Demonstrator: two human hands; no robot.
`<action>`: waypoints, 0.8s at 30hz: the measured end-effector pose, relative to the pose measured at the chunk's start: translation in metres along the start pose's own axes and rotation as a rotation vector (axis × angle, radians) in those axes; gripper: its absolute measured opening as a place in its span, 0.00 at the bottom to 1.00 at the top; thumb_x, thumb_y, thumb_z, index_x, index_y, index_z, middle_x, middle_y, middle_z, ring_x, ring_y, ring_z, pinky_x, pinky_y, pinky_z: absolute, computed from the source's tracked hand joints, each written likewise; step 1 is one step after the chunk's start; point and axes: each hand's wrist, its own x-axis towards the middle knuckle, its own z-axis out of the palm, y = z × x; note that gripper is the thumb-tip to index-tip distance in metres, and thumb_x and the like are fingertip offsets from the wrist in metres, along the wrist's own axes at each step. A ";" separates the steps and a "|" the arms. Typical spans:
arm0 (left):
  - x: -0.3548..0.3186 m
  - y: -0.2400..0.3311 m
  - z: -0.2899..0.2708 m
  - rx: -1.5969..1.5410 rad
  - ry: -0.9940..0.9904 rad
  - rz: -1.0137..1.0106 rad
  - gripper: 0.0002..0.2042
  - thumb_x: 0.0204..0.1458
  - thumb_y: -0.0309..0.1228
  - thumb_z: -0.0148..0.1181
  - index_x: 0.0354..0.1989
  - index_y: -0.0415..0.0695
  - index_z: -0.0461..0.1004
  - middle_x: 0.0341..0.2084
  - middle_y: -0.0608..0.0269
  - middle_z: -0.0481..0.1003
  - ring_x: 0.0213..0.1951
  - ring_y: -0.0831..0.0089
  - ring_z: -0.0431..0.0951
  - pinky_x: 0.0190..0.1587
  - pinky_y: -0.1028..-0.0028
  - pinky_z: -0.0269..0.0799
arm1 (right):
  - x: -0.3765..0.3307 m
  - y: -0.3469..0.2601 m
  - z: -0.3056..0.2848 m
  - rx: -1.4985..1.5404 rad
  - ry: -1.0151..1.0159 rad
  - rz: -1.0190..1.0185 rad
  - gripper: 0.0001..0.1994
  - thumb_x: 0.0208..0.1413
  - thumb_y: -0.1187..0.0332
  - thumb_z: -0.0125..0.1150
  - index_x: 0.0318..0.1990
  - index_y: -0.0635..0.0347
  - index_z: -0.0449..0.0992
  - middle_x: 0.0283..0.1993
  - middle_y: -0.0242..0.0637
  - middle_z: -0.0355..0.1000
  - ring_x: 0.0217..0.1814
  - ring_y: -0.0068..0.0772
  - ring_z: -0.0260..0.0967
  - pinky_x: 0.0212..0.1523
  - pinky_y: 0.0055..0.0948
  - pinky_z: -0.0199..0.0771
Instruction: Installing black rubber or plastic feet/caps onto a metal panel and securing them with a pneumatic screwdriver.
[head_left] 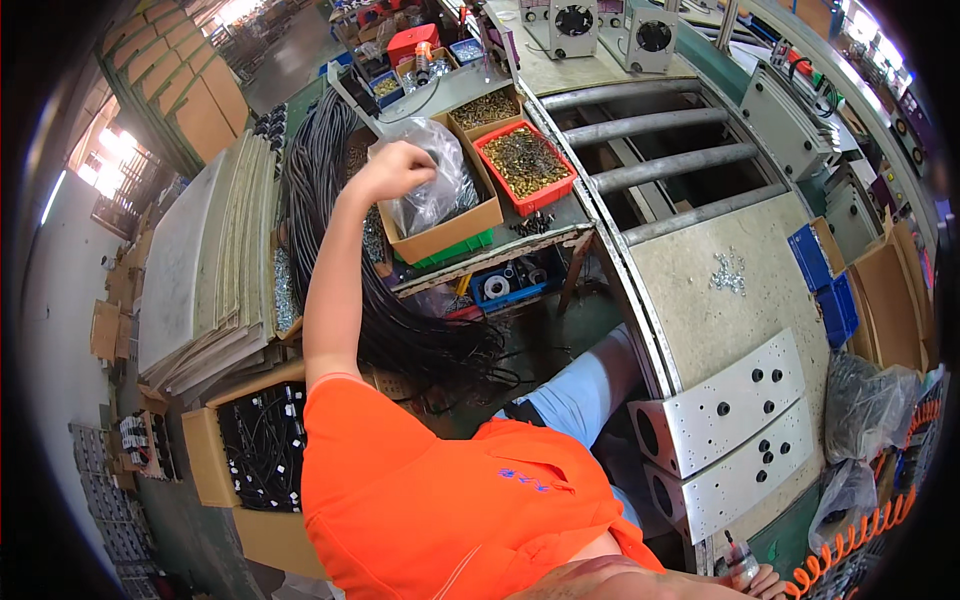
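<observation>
My left hand [396,172] reaches out over a clear plastic bag [428,205] set inside a cardboard box [452,228]. Its fingers are curled together at the bag's upper part; what they pinch, if anything, is hidden. Small dark parts show in the box beside the bag. Down at the lower right edge, my right hand [768,582] is wrapped round a power screwdriver [742,565], its bit end pointing up. Close to that hand, two white metal panels [745,470] with round black knobs or feet [766,458] lie on the bench.
A red bin [566,186] of brass-coloured fasteners stands right of the box. Loose screws [728,273] lie on the bench [690,330], below metal rollers [655,130]. A bundle of black cables [330,200] hangs at left. An orange coiled hose [850,545] runs at lower right.
</observation>
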 end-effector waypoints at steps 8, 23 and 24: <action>0.019 -0.056 -0.001 0.325 -0.089 -0.108 0.13 0.40 0.29 0.62 0.35 0.36 0.81 0.29 0.48 0.81 0.32 0.56 0.82 0.39 0.64 0.76 | 0.017 0.003 0.002 -0.100 0.066 0.102 0.09 0.54 0.68 0.62 0.35 0.55 0.66 0.25 0.30 0.58 0.27 0.23 0.58 0.37 0.34 0.72; -0.003 -0.069 -0.016 0.016 0.070 0.034 0.13 0.46 0.26 0.59 0.40 0.33 0.78 0.31 0.51 0.80 0.35 0.65 0.80 0.42 0.67 0.73 | 0.027 0.033 0.136 -0.415 0.454 -0.171 0.17 0.48 0.73 0.72 0.32 0.55 0.64 0.26 0.27 0.58 0.23 0.17 0.55 0.26 0.21 0.60; -0.001 -0.061 -0.024 0.056 0.061 0.006 0.12 0.46 0.26 0.59 0.37 0.33 0.79 0.28 0.52 0.80 0.32 0.67 0.79 0.39 0.68 0.73 | 0.021 0.028 0.140 -0.465 0.395 -0.222 0.15 0.50 0.72 0.70 0.31 0.55 0.63 0.26 0.27 0.57 0.23 0.18 0.55 0.27 0.21 0.59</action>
